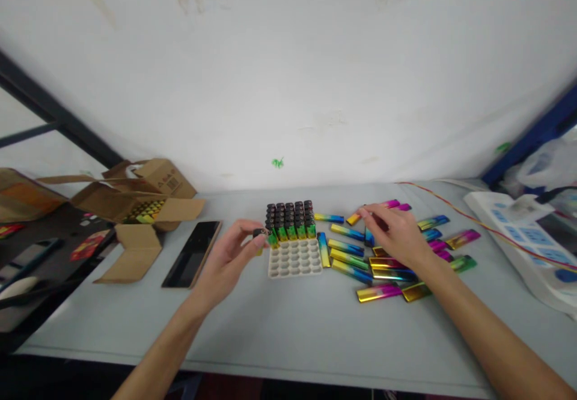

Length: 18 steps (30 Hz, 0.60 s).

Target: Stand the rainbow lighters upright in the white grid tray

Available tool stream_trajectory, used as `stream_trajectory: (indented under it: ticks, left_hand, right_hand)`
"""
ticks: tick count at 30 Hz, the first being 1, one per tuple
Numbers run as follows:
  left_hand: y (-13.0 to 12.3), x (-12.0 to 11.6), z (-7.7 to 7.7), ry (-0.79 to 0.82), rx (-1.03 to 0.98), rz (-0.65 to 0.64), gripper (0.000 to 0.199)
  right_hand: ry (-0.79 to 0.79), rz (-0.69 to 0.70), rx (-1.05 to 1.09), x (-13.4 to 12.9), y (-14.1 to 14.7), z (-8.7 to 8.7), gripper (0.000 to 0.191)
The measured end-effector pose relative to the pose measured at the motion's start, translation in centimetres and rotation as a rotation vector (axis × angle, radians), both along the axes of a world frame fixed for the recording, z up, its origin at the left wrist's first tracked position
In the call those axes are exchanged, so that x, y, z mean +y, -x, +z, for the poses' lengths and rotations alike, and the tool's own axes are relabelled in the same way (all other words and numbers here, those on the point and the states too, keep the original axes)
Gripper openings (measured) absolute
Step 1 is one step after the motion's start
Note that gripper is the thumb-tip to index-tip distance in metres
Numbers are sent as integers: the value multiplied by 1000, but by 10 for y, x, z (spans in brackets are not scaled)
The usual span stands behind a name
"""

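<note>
Left hand: The left hand (228, 254) is at 9 o'clock of the tray, with thumb and finger clamped on a black-topped piece (259, 232).
Right hand: The right hand (396, 232) is at 3 o'clock of the tray, fingers close together at a yellow-orange case (354, 218); I cannot tell if they grip it or only touch it.
White tray: The tray (295, 273) lies on the worktop (270, 334). In its 12 o'clock half the standing pieces (291, 217) are packed upright; on its 6 o'clock side, open pockets are seen.
Loose cases: Shiny loose cases (346, 232) lie at 3 o'clock of the tray, at many angles, some touching or overlapping.
Around: The phone (192, 254) lies at 9 o'clock, the open carton (180, 209) is a little above it, and the power strip (532, 280) is far out at 3 o'clock.
Risk at tray: The left fingers are just beside the front standing pieces, so a careless knuckle could tip one or push the light-looking tray.
Risk at cases: Smooth cases may slide when one is pulled from the overlap, and a small pinch could let it slip.
</note>
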<state>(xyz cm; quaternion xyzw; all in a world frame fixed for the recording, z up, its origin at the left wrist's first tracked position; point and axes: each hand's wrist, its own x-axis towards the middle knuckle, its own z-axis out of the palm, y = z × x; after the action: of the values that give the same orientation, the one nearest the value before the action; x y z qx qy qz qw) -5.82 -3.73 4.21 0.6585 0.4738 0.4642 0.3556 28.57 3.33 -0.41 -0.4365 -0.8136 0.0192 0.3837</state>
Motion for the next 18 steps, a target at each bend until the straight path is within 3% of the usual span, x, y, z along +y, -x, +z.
stream_trajectory:
  ticks: [4, 8, 13, 18]
  left_hand:
    - [0, 14, 14, -272, 264, -26, 15]
    - [1, 31, 8, -434, 532, -106, 15]
    - [3, 40, -6, -466, 700, -112, 16]
    - [13, 43, -2, -423, 802, -121, 19]
  right_hand:
    - [39, 6, -23, 1, -1, -3, 31]
    - [15, 13, -96, 1, 0, -5, 36]
    - [-2, -10, -133, 1, -2, -3, 37]
    - [-78, -140, -156, 3, -16, 3, 34]
